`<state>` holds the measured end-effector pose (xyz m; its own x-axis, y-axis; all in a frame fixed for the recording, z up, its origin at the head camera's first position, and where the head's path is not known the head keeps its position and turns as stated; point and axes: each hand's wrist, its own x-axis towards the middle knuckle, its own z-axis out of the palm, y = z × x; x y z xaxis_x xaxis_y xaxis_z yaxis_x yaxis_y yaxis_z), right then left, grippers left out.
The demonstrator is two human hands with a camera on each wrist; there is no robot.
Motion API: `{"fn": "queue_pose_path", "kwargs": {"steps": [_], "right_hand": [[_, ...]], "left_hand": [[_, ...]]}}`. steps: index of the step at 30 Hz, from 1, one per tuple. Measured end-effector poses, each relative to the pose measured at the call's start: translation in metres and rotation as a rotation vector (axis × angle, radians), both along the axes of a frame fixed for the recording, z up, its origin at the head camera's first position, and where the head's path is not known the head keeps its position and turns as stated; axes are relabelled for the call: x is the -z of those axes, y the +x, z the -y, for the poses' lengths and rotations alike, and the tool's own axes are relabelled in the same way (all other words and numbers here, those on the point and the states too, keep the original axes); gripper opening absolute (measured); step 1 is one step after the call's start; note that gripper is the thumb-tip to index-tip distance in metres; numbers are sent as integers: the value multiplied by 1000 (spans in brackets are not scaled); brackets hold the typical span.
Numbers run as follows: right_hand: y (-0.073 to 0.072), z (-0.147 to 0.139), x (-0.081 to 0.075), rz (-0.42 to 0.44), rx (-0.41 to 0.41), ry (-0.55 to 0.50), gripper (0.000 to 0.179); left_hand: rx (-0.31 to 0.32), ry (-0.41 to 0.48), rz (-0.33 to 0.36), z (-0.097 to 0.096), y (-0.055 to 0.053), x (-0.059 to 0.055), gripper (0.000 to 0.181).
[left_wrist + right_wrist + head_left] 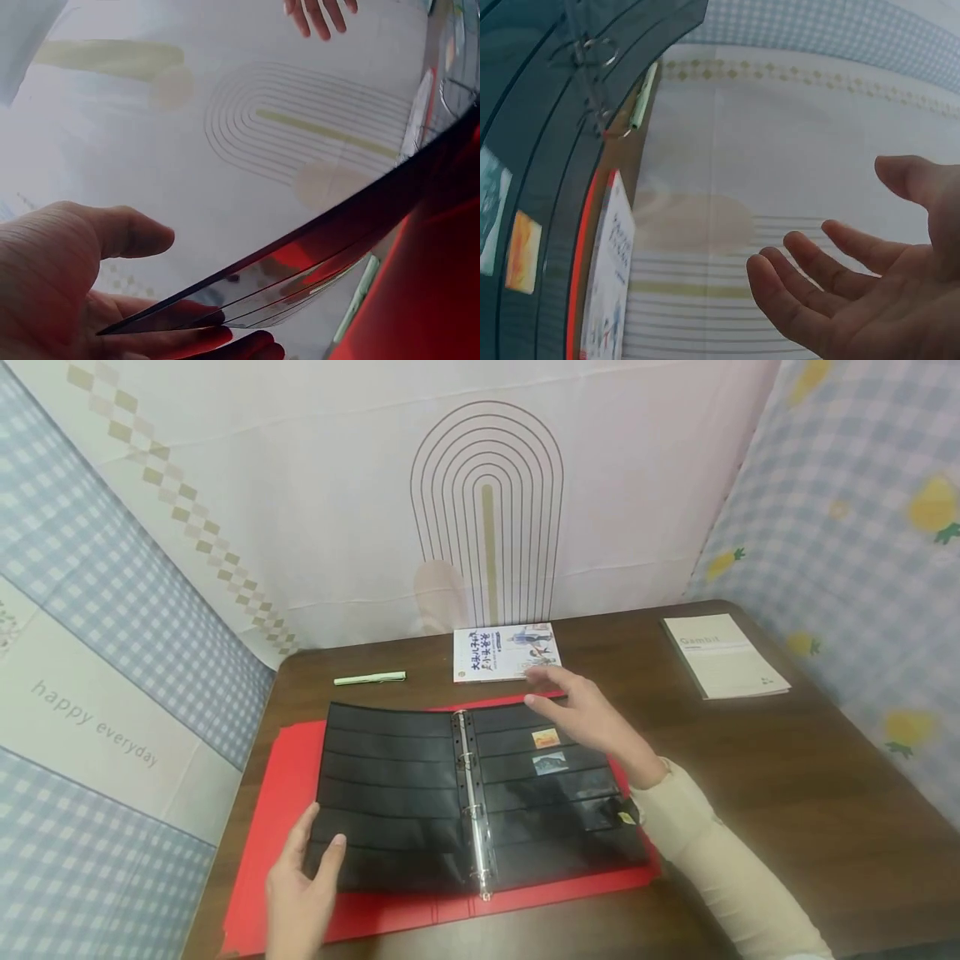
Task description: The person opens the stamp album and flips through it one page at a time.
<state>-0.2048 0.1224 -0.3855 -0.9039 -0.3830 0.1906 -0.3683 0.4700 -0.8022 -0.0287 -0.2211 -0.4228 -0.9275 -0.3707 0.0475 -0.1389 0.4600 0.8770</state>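
A red ring binder [276,793] lies spread on the table, its black pocket pages [390,789] fanned to both sides of the metal rings [472,810]. My left hand [300,889] is at the left page's outer edge, fingers beneath it and thumb raised off it, as the left wrist view shows. Over the top of the right page hovers my right hand [581,710], fingers loosely bent and nothing in them. Two stamps, an orange one [546,739] and a blue-grey one [550,764], sit in the right page's pockets. A small yellow-green piece [627,817] shows near its right edge.
Behind the binder lie a light green pen [370,678] and a white picture-covered book [506,653]. A pale notebook [723,656] rests at the table's back right. Patterned cloth [337,527] hangs around the table.
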Motion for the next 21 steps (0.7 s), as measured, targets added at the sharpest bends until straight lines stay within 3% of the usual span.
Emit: {"fn": "queue_pose_path", "kwargs": {"steps": [12,21], "right_hand": [[-18,-18,23,-86,-6,168,61],[-31,-33,45,-12,-10,276,77]], "left_hand": [[92,-161,191,18,-3,18,65],[139,-201,298,28,-9,32,70]]}}
